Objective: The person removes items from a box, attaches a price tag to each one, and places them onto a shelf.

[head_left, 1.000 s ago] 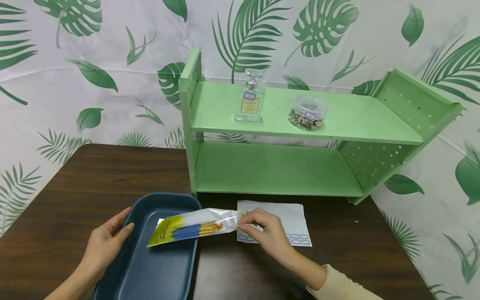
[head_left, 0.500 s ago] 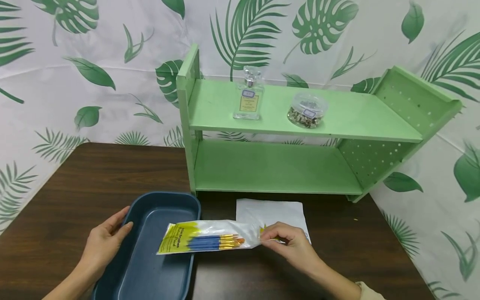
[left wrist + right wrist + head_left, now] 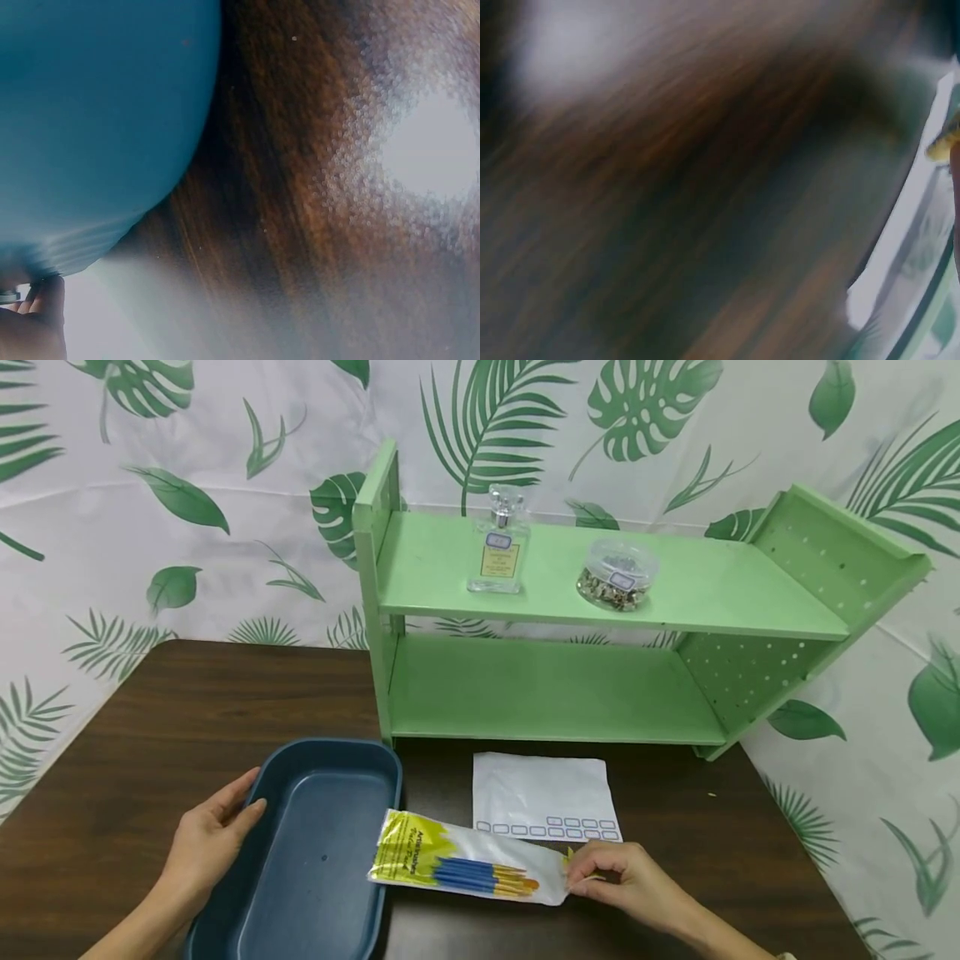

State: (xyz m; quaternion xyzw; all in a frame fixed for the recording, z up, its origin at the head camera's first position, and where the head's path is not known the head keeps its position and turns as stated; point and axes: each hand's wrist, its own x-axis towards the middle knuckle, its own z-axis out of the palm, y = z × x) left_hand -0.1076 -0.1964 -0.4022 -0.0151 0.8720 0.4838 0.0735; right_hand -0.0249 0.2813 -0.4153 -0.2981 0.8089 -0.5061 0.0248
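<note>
My right hand [image 3: 626,881] pinches the right end of a clear plastic packet of paintbrushes [image 3: 468,864]. Blue handles and golden ferrules show through it, and its left end is printed yellow. That left end overlaps the right rim of a deep blue tray [image 3: 318,852]. At the tray's left side, my left hand [image 3: 206,843] holds the rim, with the thumb toward the inside. The left wrist view shows the tray's outer wall [image 3: 97,112] large and close, with fingers [image 3: 49,300] at the lower corner. Blur fills most of the right wrist view.
Behind stands a green two-tier shelf [image 3: 562,689]. On its upper board are a glass perfume bottle [image 3: 498,556] and a round clear jar [image 3: 617,578] of small pieces. A white sheet of blue-bordered labels [image 3: 543,793] lies on the dark wooden table [image 3: 247,685].
My right hand has moved right and toward me, drawing the paintbrush packet from over the tray to its right rim. The label sheet shows more fully. My left hand stays on the tray.
</note>
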